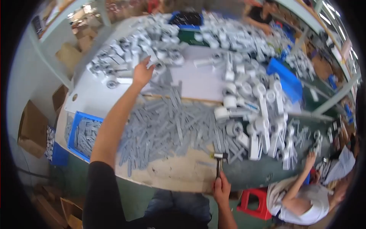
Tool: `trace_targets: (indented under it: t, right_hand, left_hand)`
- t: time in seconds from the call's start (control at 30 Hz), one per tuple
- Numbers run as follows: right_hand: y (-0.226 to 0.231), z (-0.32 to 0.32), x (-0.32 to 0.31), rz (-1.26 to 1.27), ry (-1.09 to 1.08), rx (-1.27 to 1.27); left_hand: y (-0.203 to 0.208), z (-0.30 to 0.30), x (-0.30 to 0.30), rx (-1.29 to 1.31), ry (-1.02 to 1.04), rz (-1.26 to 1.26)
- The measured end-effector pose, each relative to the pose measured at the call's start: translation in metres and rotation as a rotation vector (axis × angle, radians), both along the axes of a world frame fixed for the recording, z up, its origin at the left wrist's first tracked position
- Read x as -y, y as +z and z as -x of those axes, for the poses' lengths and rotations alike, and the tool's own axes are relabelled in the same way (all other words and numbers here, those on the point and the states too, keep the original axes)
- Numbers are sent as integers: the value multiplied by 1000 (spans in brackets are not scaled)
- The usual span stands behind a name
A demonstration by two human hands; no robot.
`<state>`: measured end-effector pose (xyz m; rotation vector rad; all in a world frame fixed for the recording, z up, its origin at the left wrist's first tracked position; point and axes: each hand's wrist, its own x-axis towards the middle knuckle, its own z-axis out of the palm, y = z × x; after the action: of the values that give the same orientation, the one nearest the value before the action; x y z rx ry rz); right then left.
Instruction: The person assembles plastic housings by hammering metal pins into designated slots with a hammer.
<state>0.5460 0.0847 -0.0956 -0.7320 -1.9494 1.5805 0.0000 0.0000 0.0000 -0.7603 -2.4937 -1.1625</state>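
My left arm stretches far forward over the table. At its end my left hand (143, 72) is at the near edge of a heap of white plastic parts with round ends (152, 36), its fingers apart, with nothing seen in them. Low at the front edge, my right hand (221, 187) is closed round the handle of a small hammer (219, 156), whose head points away from me. Between the two hands spreads a pile of flat grey strips (164, 129). More of the white round-ended parts (261, 118) lie heaped right of the hammer.
A blue bin (78, 147) of grey pieces stands at the left edge. An empty-looking blue tray (286, 80) lies at the right, and a blue tray of black pieces (185, 20) at the back. Co-workers sit at the right (301, 198) and far side (261, 17). A red stool (254, 204) stands nearby.
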Motion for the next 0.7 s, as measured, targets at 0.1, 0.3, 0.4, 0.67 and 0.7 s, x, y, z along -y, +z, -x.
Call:
trace_targets:
  t: [0.1, 0.3, 0.4, 0.67, 0.7]
  right_hand:
    - [-3, 21, 43, -40, -101, -17]
    - [-5, -23, 22, 86, -202, -59]
    - [5, -17, 25, -7, -204, -33]
    - [9, -20, 29, -6, -212, -32]
    - [12, -19, 28, 29, -221, -54]
  left_hand:
    - [30, -58, 17, -96, -378, 40]
    - [-9, -223, -73, -175, -897, 176]
    - [-21, -251, -115, -170, -944, 205]
    - [-9, -283, -146, -194, -1171, 426]
    - [3, -284, -134, -170, -1144, 391]
